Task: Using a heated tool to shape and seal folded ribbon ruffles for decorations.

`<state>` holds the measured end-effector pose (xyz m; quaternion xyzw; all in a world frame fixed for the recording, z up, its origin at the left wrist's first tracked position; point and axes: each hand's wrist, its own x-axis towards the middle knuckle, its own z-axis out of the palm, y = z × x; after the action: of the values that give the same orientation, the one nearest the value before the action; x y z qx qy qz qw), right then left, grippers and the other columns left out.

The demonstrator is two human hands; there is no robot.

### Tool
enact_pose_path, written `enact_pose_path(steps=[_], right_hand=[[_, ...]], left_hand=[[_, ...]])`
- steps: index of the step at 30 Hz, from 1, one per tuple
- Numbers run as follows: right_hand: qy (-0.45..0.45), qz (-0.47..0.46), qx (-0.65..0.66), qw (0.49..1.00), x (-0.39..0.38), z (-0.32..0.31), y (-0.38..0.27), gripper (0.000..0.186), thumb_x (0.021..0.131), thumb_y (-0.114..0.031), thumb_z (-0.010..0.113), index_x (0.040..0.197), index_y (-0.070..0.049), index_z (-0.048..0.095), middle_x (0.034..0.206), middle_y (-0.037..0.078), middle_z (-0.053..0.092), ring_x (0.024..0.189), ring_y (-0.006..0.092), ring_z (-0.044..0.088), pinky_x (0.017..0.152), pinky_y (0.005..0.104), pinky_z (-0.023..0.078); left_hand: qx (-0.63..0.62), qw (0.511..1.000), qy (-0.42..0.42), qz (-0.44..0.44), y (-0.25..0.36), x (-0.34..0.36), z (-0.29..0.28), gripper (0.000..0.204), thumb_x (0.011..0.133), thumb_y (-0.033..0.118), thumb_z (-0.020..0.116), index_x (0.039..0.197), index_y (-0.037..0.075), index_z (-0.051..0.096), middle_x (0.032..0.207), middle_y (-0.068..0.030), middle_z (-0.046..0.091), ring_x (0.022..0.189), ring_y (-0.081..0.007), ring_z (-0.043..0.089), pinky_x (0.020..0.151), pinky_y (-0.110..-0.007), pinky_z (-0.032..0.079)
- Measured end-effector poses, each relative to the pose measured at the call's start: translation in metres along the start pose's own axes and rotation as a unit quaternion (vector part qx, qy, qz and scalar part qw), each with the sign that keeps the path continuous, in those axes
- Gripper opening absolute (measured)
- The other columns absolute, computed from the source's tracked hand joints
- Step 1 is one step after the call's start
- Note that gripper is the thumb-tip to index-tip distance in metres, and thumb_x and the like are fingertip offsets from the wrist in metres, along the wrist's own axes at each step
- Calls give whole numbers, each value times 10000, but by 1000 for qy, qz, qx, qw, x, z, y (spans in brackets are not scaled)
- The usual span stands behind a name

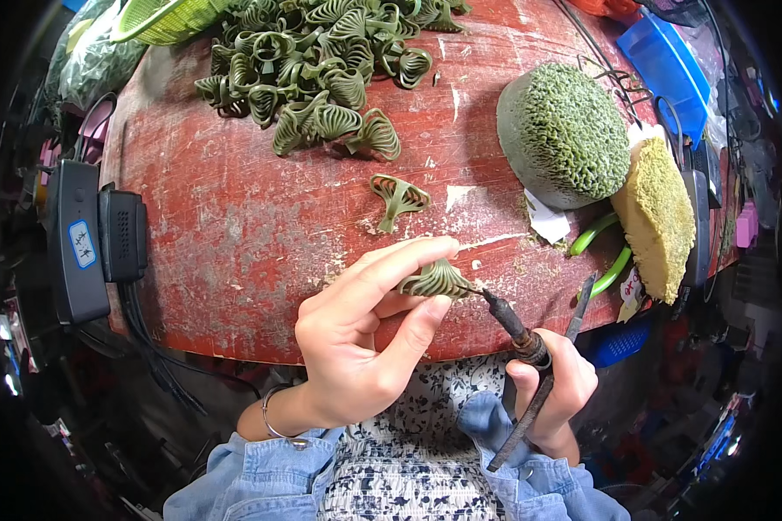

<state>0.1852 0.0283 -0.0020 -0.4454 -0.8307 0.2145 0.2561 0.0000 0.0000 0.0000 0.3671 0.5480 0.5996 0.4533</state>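
My left hand (365, 326) pinches an olive-green ribbed fan-shaped piece (437, 280) between thumb and fingers, above the near edge of the red table. My right hand (558, 382) is closed around a dark, tapered tool like a soldering iron (514, 326); its thin tip meets the right end of the piece. A long flat file-like metal strip (530, 417) is also in that hand, slanting across it. Just beyond my left fingers lies a single similar green piece (399, 201). Farther off, a pile of these ribbed pieces (321, 61) covers the back of the table.
A round block with a rough green top (573, 135) stands at the right, beside a yellow crumbly-looking block (659, 221) and green tool handles (606, 260). Black boxes with cables (82, 239) sit at the left edge. A blue bin (665, 74) and green basket (165, 19) are at the back.
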Motion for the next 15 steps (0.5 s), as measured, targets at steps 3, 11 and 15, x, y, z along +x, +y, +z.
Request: enact_pose_path(steps=[3,11,15], right_hand=[[-4,7,4,1000,0,-1,-1,369,662,-282,727,820,15,575,611,88,558,490,223,560,454,280,438],[-6,-6,-31,999,1,-1,0,394,628,-276,751,824,18,575,625,90,567,492,219,555,453,278,436],[-5,-4,-27,1000,0,0,1,402,620,-274,756,827,19,575,631,92,568,494,219,553,454,279,436]], left_hand=[[-3,1000,5,8,-1,0,0,317,797,-78,488,1114,-91,473,1068,-178,531,945,-207,563,830,-285,446],[4,1000,5,19,-3,0,0,333,781,-97,477,1113,-92,473,1074,-184,526,938,-208,565,827,-284,449],[9,1000,3,22,-2,0,1,333,777,-99,476,1110,-94,474,1073,-188,523,940,-212,565,826,-287,451]])
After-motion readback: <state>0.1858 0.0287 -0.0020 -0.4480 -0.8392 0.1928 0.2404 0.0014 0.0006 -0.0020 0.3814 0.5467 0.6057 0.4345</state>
